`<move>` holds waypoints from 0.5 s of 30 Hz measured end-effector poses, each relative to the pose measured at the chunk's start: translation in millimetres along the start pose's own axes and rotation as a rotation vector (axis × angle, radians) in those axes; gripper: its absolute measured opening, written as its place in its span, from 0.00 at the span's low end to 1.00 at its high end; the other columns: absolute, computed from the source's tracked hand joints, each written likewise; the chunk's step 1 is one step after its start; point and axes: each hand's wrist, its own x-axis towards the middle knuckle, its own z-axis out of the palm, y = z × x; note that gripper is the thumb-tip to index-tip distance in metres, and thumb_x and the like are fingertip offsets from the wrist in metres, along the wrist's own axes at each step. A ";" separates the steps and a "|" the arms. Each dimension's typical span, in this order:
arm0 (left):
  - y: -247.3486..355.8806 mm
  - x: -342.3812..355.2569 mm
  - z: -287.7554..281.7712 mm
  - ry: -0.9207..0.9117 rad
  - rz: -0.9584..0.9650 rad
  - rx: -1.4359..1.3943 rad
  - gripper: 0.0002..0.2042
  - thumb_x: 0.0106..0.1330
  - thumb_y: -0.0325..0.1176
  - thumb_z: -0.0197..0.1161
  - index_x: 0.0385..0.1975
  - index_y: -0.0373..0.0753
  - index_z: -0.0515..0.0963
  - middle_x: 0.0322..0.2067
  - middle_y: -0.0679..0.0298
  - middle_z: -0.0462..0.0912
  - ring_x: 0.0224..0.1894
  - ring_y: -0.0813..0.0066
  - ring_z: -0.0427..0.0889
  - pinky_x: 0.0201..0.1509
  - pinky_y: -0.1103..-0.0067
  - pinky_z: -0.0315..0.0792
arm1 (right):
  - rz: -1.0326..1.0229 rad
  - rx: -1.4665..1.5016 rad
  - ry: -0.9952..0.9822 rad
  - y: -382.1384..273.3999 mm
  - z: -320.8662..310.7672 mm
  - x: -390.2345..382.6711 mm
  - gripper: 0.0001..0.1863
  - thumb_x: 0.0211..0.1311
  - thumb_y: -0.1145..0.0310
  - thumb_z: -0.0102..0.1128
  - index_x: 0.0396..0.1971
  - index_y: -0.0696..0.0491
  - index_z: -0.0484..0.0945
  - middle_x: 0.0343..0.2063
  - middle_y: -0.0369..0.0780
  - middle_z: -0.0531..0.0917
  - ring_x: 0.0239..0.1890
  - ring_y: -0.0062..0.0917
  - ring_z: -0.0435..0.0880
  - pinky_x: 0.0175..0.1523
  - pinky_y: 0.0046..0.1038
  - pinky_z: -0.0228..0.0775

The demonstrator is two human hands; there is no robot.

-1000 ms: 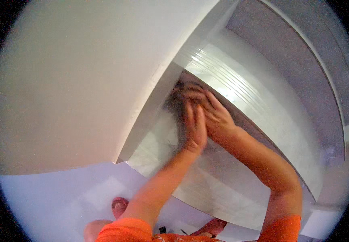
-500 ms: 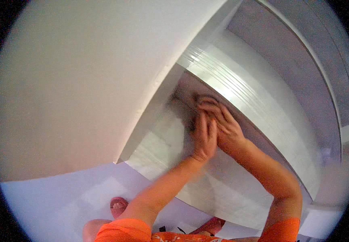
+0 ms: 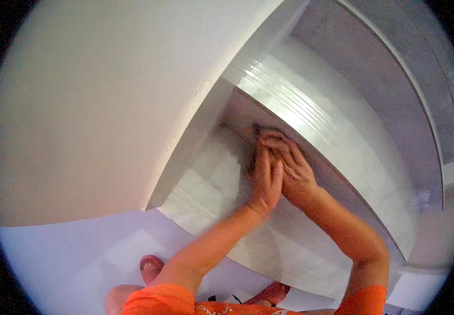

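Note:
Low over a pale stair tread [image 3: 211, 168], my two hands meet in front of a brownish riser [image 3: 253, 110]. My left hand [image 3: 265, 181] points away from me with its fingers stretched and its thumb standing apart. Across its fingertips lies my right hand [image 3: 294, 165], fingers long and slightly bent. The hands touch each other, and I can see no object between them. Motion blurs the fingertips, and a dark patch around them may be shadow. Whether they touch the stair I cannot tell.
A broad white wall [image 3: 101, 105] fills the left side, its edge beside the stairs. Higher up is a shiny step [image 3: 290, 102] with ridged lines, then further steps. My feet in reddish sandals [image 3: 150, 266] stand on the bluish floor [image 3: 90, 257] below.
My hands stay together in nearly the same place, with only small shifts of the fingers. The view has moved slightly, so the wall edge sits a little further left.

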 end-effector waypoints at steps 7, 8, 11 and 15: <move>-15.7 63.1 -51.5 0.149 0.151 0.110 0.25 0.67 0.35 0.43 0.62 0.29 0.54 0.60 0.44 0.61 0.62 0.49 0.60 0.66 0.66 0.52 | -0.123 -0.191 0.128 -13.5 30.9 67.7 0.29 0.49 0.62 0.48 0.53 0.58 0.70 0.61 0.42 0.65 0.66 0.34 0.56 0.72 0.35 0.37; -14.8 57.5 -50.3 0.160 0.151 0.121 0.25 0.67 0.35 0.43 0.62 0.29 0.54 0.60 0.44 0.61 0.62 0.49 0.60 0.66 0.66 0.52 | -0.144 -0.130 0.154 -10.8 20.8 67.7 0.29 0.49 0.61 0.47 0.53 0.57 0.70 0.61 0.41 0.65 0.66 0.35 0.56 0.72 0.36 0.36; -10.5 24.0 -27.5 0.068 0.020 0.100 0.26 0.67 0.35 0.44 0.62 0.27 0.52 0.61 0.42 0.58 0.64 0.48 0.58 0.67 0.65 0.49 | -0.128 -0.164 0.112 -8.3 13.2 25.0 0.28 0.50 0.62 0.48 0.54 0.55 0.70 0.60 0.41 0.66 0.66 0.33 0.56 0.72 0.37 0.37; -12.9 3.2 -12.7 0.006 0.053 0.122 0.28 0.69 0.39 0.43 0.64 0.25 0.50 0.64 0.41 0.53 0.67 0.47 0.52 0.70 0.65 0.45 | -0.043 -0.158 0.038 -5.6 20.8 -6.2 0.26 0.54 0.64 0.48 0.54 0.54 0.69 0.60 0.39 0.65 0.66 0.29 0.56 0.71 0.35 0.36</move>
